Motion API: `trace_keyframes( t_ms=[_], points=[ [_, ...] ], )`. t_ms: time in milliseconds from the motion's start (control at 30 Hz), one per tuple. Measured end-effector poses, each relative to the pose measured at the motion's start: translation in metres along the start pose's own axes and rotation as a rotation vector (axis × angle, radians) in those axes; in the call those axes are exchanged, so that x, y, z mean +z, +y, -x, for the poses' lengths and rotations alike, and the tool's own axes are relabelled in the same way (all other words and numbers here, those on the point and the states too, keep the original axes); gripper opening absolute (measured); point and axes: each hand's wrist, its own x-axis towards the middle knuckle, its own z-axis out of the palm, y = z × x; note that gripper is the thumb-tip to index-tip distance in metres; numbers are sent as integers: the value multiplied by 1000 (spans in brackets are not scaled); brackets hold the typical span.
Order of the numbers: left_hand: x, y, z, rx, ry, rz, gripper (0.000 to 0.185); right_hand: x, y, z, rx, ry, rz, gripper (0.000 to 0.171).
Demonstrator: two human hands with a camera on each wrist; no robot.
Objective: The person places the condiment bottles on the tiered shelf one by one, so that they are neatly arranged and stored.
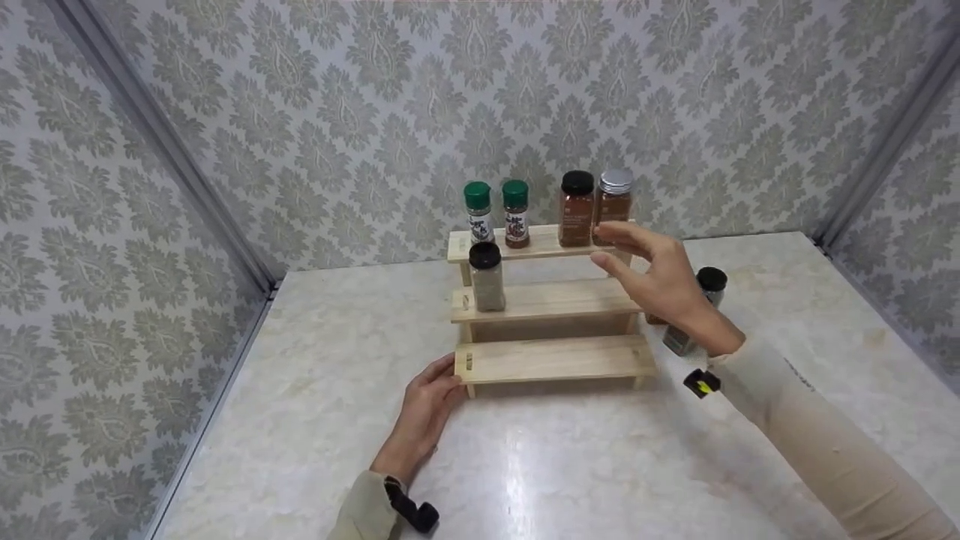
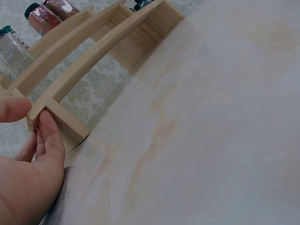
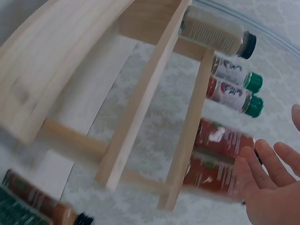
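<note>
Left hand [image 1: 426, 409] pinches the rack's [image 1: 555, 358] bottom corner on the desk [image 1: 300, 420]; right hand [image 1: 660, 279], fingers spread apart, hovers beside the silver-capped jar [image 1: 615, 199].

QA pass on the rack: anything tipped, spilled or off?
No spills or damage. All five jars on the rack stand upright. Only oddity: one jar stands on the table right of it, partly behind the right hand.

Pale marble tabletop [image 1: 315, 420], grey damask wallpaper walls [image 1: 337, 112], metal corner strips [image 1: 172, 157]

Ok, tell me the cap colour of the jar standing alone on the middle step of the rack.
Black. The jar's cap shows best in the head view.
</note>
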Motion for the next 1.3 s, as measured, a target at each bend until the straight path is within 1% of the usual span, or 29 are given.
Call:
trace_keyframes(
  t_ms=[133,267,433,700,867,1067,1200,1300],
  points=[
    [-1,0,1,1,0,-7,60,-15,14,11,13,1,49,42],
    [-2,-1,2,9,0,-11,61,-28,29,21,45,-3,116,43],
    [-1,-2,3,13,5,-12,61,-44,46,33,71,-23,194,42],
    [-3,0,4,8,-2,-17,59,-66,71,50,100,-111,296,37],
    [-2,1,4,-2,-1,-15,59,-77,81,56,114,-154,330,37],
    [-1,0,3,-3,-6,-16,60,-87,89,66,159,-202,365,39],
    [-1,0,2,13,-18,-22,61,-90,93,71,198,-218,373,39],
    [0,0,2,11,-15,-19,61,-91,95,73,215,-220,375,39]
  ],
)
